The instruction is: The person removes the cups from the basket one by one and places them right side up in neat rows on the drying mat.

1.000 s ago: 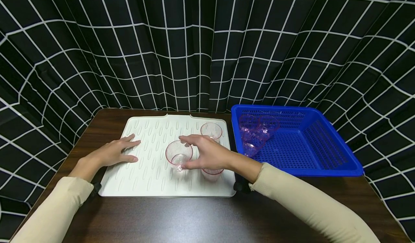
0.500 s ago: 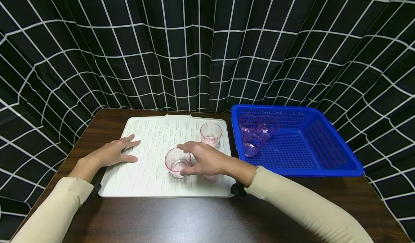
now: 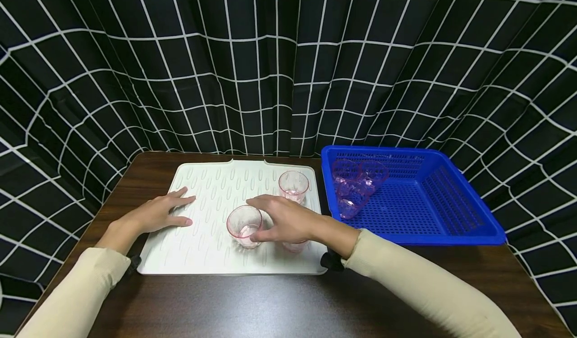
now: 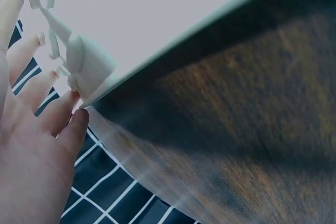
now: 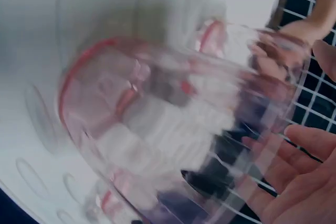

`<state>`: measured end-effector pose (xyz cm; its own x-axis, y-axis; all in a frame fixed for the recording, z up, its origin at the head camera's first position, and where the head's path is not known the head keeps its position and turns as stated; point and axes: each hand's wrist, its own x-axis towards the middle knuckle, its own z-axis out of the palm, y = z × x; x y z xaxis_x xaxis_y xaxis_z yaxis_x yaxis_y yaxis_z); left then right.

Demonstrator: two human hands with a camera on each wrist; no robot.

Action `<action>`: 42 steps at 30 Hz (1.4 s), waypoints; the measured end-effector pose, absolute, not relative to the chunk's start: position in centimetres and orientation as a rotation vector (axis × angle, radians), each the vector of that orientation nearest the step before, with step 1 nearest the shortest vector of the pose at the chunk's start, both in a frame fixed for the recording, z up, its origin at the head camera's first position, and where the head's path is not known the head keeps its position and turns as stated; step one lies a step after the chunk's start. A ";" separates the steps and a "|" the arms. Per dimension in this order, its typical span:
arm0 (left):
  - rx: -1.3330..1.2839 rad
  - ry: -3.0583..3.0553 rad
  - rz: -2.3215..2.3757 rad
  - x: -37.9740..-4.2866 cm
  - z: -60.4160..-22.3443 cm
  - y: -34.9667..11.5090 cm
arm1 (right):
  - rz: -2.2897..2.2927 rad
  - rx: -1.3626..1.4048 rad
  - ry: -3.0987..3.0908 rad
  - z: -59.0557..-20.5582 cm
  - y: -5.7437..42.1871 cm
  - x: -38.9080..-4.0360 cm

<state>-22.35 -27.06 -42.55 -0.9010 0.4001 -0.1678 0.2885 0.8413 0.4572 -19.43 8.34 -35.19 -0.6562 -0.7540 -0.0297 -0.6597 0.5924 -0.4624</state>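
Observation:
My right hand (image 3: 286,220) curves round the right side of a clear pink-rimmed drinking glass (image 3: 235,223) on a white ridged mat (image 3: 198,250), thumb in front and fingers behind. Another glass (image 3: 294,183) stands on the mat behind that hand; a third (image 3: 295,247) is partly hidden beneath it. In the right wrist view, glasses (image 5: 173,129) overlap, blurred, with my right fingers (image 5: 294,171) beyond them. On the mat's left part rests my left hand (image 3: 153,215), fingers spread, holding nothing. The left wrist view shows its fingers (image 4: 58,111) along the mat's edge (image 4: 210,22).
A blue perforated basket (image 3: 451,239) stands right of the mat, with several pink-tinted glasses (image 3: 356,188) in its left end. The dark wooden table (image 3: 216,305) lies in front. A black curtain with white grid lines (image 3: 252,77) surrounds the back and sides.
My right hand has brought the glass down and toward me onto the mat; it has then shifted slightly left. My left hand stays in place.

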 end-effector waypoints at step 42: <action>0.544 2.776 0.618 -22.5 -42.8 -27.1 | -0.767 -0.349 2.813 -31.7 30.4 -26.9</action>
<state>-22.48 -27.07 -42.81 -0.9004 0.4068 -0.1542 0.3029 0.8406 0.4490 -26.87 30.42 -31.69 -0.9511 -0.2786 -0.1331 -0.1725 0.8370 -0.5193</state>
